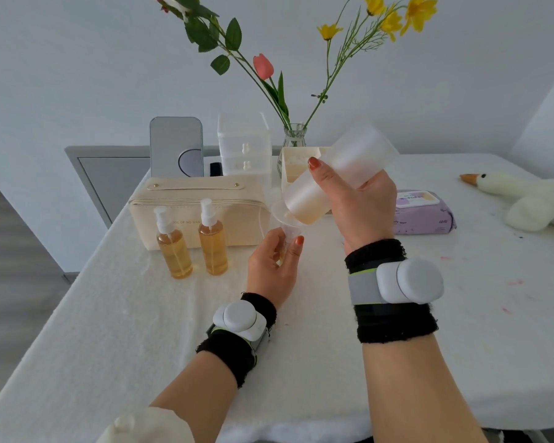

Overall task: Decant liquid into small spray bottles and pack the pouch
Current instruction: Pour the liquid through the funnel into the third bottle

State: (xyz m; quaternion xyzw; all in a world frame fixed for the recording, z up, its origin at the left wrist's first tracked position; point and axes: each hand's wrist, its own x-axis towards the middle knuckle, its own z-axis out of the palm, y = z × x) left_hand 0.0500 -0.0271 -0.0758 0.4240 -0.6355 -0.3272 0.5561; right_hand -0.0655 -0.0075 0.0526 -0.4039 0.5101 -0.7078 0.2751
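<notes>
My right hand (pixel 362 206) grips a frosted plastic cup (pixel 339 174), tilted mouth-down to the left, with amber liquid pooled at its rim. The rim sits over a clear funnel (pixel 280 215). Below the funnel, my left hand (pixel 272 266) curls round a small clear bottle (pixel 283 247) that is mostly hidden by my fingers. Two filled spray bottles (pixel 173 247) (pixel 212 243) with white pump heads stand upright to the left, holding amber liquid. Right behind them lies a cream pouch (pixel 192 206).
A mirror (pixel 176 147), clear drawer unit (pixel 244 143), glass vase of flowers (pixel 293 140) and cream box (pixel 296 167) stand at the back of the white-covered table (pixel 141 330). A purple wipes pack (pixel 422 212) and a plush goose (pixel 525 196) lie right.
</notes>
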